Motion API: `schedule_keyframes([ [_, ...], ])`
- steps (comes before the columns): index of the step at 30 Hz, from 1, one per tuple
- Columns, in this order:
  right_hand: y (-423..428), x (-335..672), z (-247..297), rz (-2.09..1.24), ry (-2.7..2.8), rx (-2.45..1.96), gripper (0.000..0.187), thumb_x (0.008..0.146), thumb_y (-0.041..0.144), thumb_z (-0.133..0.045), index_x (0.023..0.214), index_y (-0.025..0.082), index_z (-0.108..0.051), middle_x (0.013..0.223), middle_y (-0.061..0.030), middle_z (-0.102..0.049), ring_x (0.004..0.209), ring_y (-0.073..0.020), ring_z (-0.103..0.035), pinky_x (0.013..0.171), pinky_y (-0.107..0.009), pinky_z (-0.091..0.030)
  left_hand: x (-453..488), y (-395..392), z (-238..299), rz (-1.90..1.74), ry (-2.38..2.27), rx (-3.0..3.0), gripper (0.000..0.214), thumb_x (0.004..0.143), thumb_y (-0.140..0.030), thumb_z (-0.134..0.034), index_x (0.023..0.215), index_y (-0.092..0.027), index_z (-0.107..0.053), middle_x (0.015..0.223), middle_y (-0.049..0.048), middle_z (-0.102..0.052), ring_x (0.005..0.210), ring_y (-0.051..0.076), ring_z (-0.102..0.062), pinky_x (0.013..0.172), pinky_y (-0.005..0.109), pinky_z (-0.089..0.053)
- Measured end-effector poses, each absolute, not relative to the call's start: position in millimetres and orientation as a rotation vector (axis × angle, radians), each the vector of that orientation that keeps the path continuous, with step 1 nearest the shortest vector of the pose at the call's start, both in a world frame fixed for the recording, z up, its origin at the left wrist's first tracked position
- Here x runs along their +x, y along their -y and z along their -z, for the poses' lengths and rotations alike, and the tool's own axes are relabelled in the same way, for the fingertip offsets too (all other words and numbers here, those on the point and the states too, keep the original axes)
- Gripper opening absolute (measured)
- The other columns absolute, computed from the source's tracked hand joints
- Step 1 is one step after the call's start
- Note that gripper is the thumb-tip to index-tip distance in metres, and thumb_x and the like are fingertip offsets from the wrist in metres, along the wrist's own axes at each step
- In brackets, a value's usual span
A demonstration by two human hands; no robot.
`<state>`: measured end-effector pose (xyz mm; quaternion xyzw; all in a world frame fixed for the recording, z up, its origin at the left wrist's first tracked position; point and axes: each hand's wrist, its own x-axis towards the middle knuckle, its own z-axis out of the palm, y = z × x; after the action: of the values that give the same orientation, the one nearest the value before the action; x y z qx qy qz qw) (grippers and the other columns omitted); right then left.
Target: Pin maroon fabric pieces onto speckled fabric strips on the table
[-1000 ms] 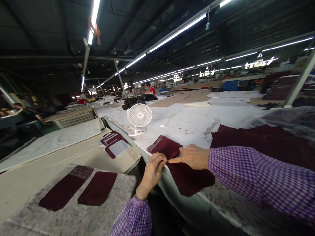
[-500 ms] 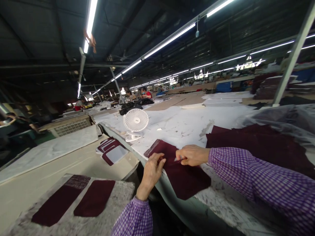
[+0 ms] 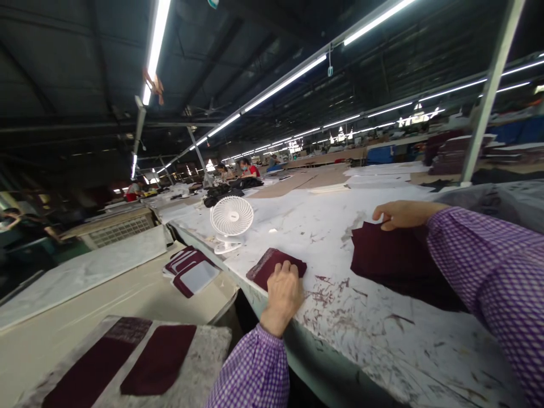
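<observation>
At the near table edge, my left hand bends its fingers over a maroon fabric piece with a greyish, frayed-looking band on its far left side. The piece looks short and doubled over, though my hand covers part of it. On the right, my right hand hovers at the far edge of a maroon fabric pile, thumb and forefinger apart. Its other fingers are turned out of sight. My right sleeve covers part of that pile.
A small white fan stands on the white table. Maroon thread scraps litter the surface. On a lower board to the left lie two maroon pieces and maroon-edged white panels. Clear plastic lies behind the pile.
My right hand has left the fabric piece and moved right to the pile. The piece no longer hangs over the table edge. My left hand has shifted slightly right, onto it.
</observation>
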<state>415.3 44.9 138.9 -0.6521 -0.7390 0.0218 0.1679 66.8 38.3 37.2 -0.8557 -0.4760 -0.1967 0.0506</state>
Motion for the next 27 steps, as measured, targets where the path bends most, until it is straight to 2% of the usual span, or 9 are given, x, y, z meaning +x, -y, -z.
schedule_keyframes([
  [3, -55.5, 416.7, -129.1, -0.045, 2.071, -2.052, 0.018, 0.061, 0.026, -0.066, 0.079, 0.022, -0.067, 0.079, -0.0095, -0.068, 0.077, -0.033, -0.062, 0.073, -0.048, -0.047, 63.5, -47.2, -34.9, 0.735, 1.581, -2.602, 0.016, 0.079, -0.014, -0.046, 0.078, -0.017, -0.062, 0.088, 0.0073, -0.064, 0.088, 0.021, -0.058, 0.076, 0.031, -0.045],
  [7, -58.8, 357.3, -123.6, -0.038, 2.238, -1.684, 0.025, 0.079, 0.031, -0.051, 0.096, 0.023, -0.068, 0.103, -0.0075, -0.068, 0.096, -0.0279, -0.059, 0.086, -0.038, -0.043, 48.9, -61.4, -30.7, 1.173, 1.836, -2.726, 0.014, 0.074, -0.016, -0.051, 0.069, -0.018, -0.063, 0.075, 0.0017, -0.066, 0.072, 0.015, -0.06, 0.07, 0.026, -0.044],
  [11, -54.4, 273.1, -112.0, -0.215, 2.448, -1.391, 0.04, 0.084, 0.022, -0.043, 0.121, 0.018, -0.058, 0.091, -0.0046, -0.07, 0.085, -0.0196, -0.062, 0.079, -0.03, -0.043, 38.6, -68.0, -23.2, 1.531, 1.859, -2.862, 0.012, 0.072, -0.021, -0.052, 0.066, -0.016, -0.061, 0.065, -0.0004, -0.062, 0.059, 0.012, -0.055, 0.059, 0.023, -0.042],
  [13, -54.7, 241.1, -102.1, -0.146, 2.534, -1.353, 0.05, 0.083, 0.014, -0.041, 0.132, 0.023, -0.047, 0.091, -0.0032, -0.069, 0.083, -0.0178, -0.061, 0.074, -0.027, -0.042, 37.2, -68.3, -19.2, 1.61, 1.829, -2.892, 0.01, 0.072, -0.021, -0.053, 0.067, -0.016, -0.059, 0.061, -0.0021, -0.058, 0.053, 0.01, -0.051, 0.054, 0.021, -0.039],
  [16, -61.1, 211.7, -89.2, 0.038, 2.612, -1.419, 0.048, 0.081, 0.014, -0.047, 0.126, 0.029, -0.052, 0.101, -0.004, -0.065, 0.086, -0.0184, -0.06, 0.069, -0.026, -0.041, 37.3, -67.9, -16.4, 1.632, 1.814, -2.905, 0.009, 0.072, -0.023, -0.052, 0.068, -0.016, -0.056, 0.056, -0.0045, -0.052, 0.049, 0.008, -0.045, 0.05, 0.02, -0.035],
  [18, -67.1, 201.7, -84.6, 0.102, 2.648, -1.441, 0.031, 0.08, 0.018, -0.052, 0.108, 0.027, -0.064, 0.098, -0.0038, -0.065, 0.086, -0.0188, -0.06, 0.066, -0.025, -0.04, 37.8, -68.2, -17.3, 1.658, 1.79, -2.888, 0.012, 0.074, -0.027, -0.053, 0.07, -0.016, -0.055, 0.057, -0.0043, -0.051, 0.051, 0.009, -0.046, 0.052, 0.021, -0.035],
  [21, -73.4, 196.0, -81.7, 0.088, 2.608, -1.35, 0.017, 0.082, 0.019, -0.052, 0.087, 0.024, -0.067, 0.092, -0.0016, -0.066, 0.084, -0.0167, -0.06, 0.067, -0.024, -0.039, 39.1, -69.4, -20.4, 1.636, 1.793, -2.803, 0.021, 0.072, -0.036, -0.06, 0.076, -0.016, -0.054, 0.064, -0.0029, -0.054, 0.058, 0.011, -0.049, 0.056, 0.022, -0.037],
  [25, -74.3, 198.6, -75.6, 0.026, 2.329, -1.318, 0.025, 0.084, 0.018, -0.049, 0.107, 0.021, -0.058, 0.089, -0.0002, -0.067, 0.081, -0.0145, -0.059, 0.07, -0.023, -0.038, 40.7, -72.1, -20.7, 1.401, 1.839, -2.645, 0.02, 0.079, -0.029, -0.052, 0.064, -0.017, -0.046, 0.054, -0.0047, -0.043, 0.053, 0.011, -0.042, 0.054, 0.024, -0.03],
  [27, -73.5, 200.5, -69.5, 0.067, 2.206, -1.368, 0.023, 0.087, 0.018, -0.046, 0.108, 0.018, -0.056, 0.086, -0.0012, -0.066, 0.078, -0.0145, -0.059, 0.07, -0.024, -0.038, 40.8, -72.9, -19.7, 1.374, 1.813, -2.596, 0.026, 0.083, -0.026, -0.046, 0.058, -0.019, -0.039, 0.051, -0.0055, -0.037, 0.051, 0.01, -0.038, 0.054, 0.025, -0.027],
])
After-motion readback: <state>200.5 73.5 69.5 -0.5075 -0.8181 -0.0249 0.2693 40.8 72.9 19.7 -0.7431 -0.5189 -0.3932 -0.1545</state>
